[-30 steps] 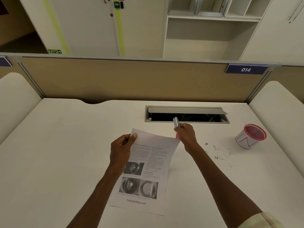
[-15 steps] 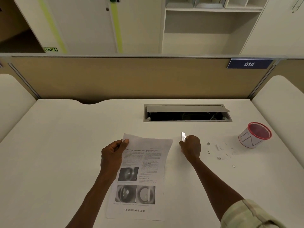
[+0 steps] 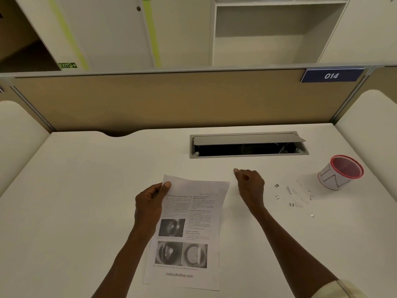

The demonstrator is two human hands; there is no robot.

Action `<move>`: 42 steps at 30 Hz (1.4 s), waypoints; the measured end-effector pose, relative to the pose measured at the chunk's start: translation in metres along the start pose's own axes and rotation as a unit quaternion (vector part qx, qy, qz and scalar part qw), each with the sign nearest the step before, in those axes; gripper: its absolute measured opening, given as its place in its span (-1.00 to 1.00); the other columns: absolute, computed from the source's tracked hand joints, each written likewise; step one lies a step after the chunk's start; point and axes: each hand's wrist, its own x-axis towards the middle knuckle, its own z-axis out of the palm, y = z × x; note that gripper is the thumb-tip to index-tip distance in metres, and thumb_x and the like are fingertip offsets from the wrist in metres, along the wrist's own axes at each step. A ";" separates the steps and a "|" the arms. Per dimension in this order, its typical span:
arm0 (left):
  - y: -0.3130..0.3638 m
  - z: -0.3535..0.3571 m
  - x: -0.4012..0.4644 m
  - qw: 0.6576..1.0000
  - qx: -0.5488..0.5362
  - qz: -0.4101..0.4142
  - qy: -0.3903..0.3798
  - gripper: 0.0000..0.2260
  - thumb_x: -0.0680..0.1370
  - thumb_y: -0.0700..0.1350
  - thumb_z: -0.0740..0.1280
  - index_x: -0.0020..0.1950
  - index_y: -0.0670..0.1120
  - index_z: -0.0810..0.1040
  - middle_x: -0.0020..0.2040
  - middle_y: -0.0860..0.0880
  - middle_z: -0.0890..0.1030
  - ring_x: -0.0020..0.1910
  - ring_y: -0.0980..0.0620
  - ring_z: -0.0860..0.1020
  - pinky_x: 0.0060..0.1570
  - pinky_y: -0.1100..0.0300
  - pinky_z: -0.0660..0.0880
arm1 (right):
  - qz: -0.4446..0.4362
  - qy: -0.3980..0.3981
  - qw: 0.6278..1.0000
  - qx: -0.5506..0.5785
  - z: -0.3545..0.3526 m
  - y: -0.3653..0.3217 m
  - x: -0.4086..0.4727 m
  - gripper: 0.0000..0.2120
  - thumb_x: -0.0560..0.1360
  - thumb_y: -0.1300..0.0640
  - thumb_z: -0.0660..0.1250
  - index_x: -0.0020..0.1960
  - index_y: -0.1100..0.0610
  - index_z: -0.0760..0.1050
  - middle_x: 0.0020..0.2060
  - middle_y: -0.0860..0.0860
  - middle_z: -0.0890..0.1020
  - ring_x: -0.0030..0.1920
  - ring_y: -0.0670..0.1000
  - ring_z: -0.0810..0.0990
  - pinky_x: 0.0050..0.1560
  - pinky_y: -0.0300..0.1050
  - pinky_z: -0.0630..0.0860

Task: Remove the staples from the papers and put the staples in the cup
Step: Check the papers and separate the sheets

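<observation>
The printed page (image 3: 189, 231) is lying on the desk (image 3: 86, 190) straight before me, its near edge towards me. My left hand (image 3: 150, 203) is sitting at the page's far left corner, thumb on top of the sheet. My right hand (image 3: 250, 187) is resting just right of the page's far right corner, apart from it. Further right, loose staples (image 3: 277, 186) and paper scraps (image 3: 300, 197) are lying scattered on the desk, between my right hand and the cup (image 3: 339, 173), which is standing tilted near the desk's right edge. The cable hatch (image 3: 247, 145) is lying behind my right hand, and the partition (image 3: 171, 100) is standing behind the desk, with a number plate (image 3: 332, 75) at its right end.
</observation>
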 end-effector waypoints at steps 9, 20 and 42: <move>0.015 -0.010 -0.010 0.999 -0.050 -0.008 0.008 -0.86 0.53 -0.01 0.38 -0.09 -0.06 0.66 -0.20 -0.01 0.71 -0.26 0.02 0.66 -0.26 0.20 0.57 | 0.047 -0.290 0.910 0.293 -0.006 -0.033 -0.051 -0.69 0.48 0.00 0.42 0.14 0.16 0.59 0.01 0.07 0.70 0.04 0.12 0.68 0.09 0.05 0.61; 0.039 -0.037 -0.023 0.988 -0.149 -0.013 -0.030 -0.92 0.53 -0.08 0.36 -0.01 -0.06 0.57 -0.10 -0.09 0.68 -0.15 -0.15 0.65 -0.11 -0.01 0.62 | 0.060 -0.270 0.904 0.326 -0.023 -0.073 -0.065 -0.67 0.42 0.07 0.47 0.12 0.22 0.58 0.00 0.13 0.70 -0.03 0.16 0.70 0.00 0.12 0.64; 0.063 -0.043 -0.037 0.974 -0.177 -0.009 -0.143 -0.89 0.58 -0.06 0.26 0.01 -0.09 0.46 -0.13 -0.12 0.66 -0.20 -0.14 0.65 -0.23 0.03 0.63 | 0.042 -0.272 0.903 0.331 -0.052 -0.099 -0.077 -0.82 0.49 0.13 0.40 0.03 0.20 0.55 -0.06 0.08 0.70 -0.11 0.10 0.71 -0.16 -0.13 0.64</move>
